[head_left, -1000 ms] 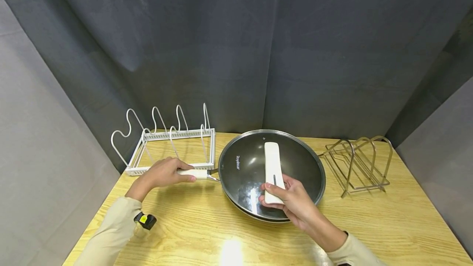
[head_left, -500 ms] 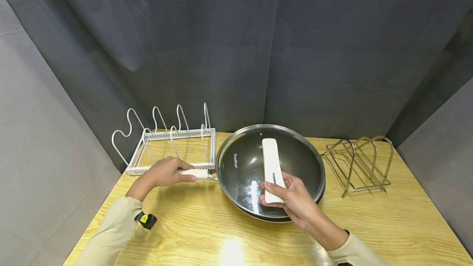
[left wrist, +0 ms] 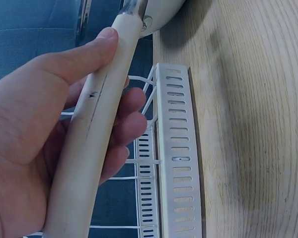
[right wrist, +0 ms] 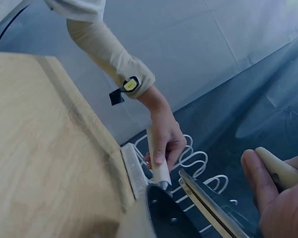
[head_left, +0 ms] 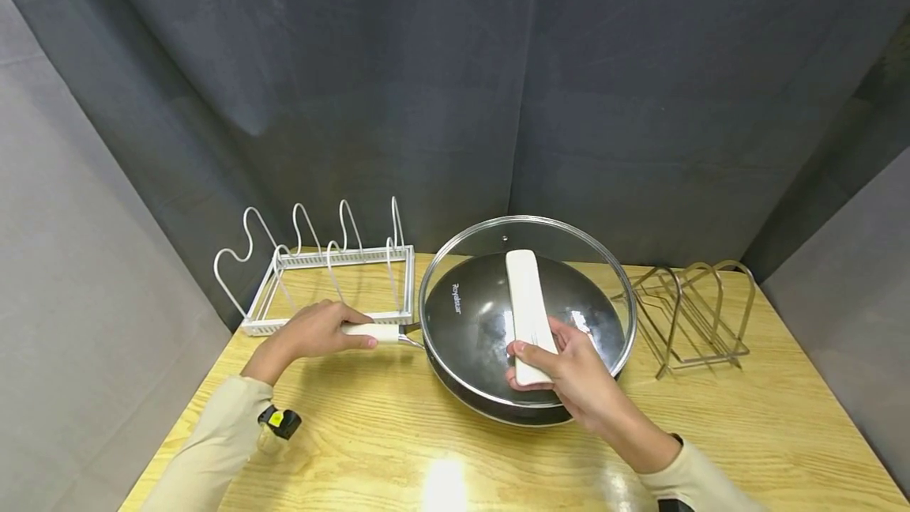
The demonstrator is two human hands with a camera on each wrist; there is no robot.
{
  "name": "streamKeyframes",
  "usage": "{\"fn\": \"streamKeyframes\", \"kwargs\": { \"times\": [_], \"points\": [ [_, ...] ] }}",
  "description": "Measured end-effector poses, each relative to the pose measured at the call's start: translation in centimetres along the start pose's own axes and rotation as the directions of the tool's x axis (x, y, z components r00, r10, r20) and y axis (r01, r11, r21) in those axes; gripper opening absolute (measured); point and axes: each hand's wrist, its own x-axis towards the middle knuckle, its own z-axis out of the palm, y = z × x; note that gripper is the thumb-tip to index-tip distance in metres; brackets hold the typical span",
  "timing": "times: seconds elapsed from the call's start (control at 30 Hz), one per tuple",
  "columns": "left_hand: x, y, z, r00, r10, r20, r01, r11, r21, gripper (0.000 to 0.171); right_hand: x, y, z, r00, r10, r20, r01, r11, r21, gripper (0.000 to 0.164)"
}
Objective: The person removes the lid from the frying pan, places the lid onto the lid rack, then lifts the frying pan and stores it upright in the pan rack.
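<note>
A: Item one?

B: Lid point(head_left: 472, 338). Clear glass, metal rim, lettered "Royalstar". Location: above the pan point(head_left: 498, 411), slanted, far edge the higher. Right wrist view shows a gap between the rims; contact elsewhere cannot be told.

A: Held?

B: Right grip point(head_left: 572, 370) wrapped about the near end of the lid's white handle point(head_left: 528, 299), thumb uppermost.

A: Handling?

B: By judgement: stiff, fairly weighty for glass, slick on the face, liable to chip if the rim knocks. Best hold: round the white handle, towards its middle for balance; from the near end the far side may tip.

A: Item two?

B: Pan, dark within, pale outside. Location: on the table point(head_left: 355, 433), between the white rack point(head_left: 330, 259) and the wire rack point(head_left: 676, 326). Left grip point(head_left: 320, 332) clasped round its cream handle point(head_left: 380, 333).

A: Handling?

B: Judged rigid, sturdy, probably the heavier piece, inner coating slippery. Best hold: a firm clasp on the cream handle, where a one-sided load will pull at the wrist.
</note>
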Motion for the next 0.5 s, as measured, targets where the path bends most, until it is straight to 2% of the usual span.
{"fn": "streamKeyframes", "kwargs": {
  "times": [0.23,0.5],
  "points": [
    [0.0,0.1,-0.2,1.000,0.000,0.007,0.000,1.000,-0.005,0.041,-0.1,-1.2,-0.4,0.998,-0.061,0.005,0.061,0.998,-0.017,0.045],
    [-0.1,0.3,-0.4,1.000,0.004,-0.003,-0.004,1.000,0.003,0.054,-0.2,-2.4,-0.9,0.992,-0.113,-0.047,0.109,0.990,-0.088,0.045]
  ]
}}
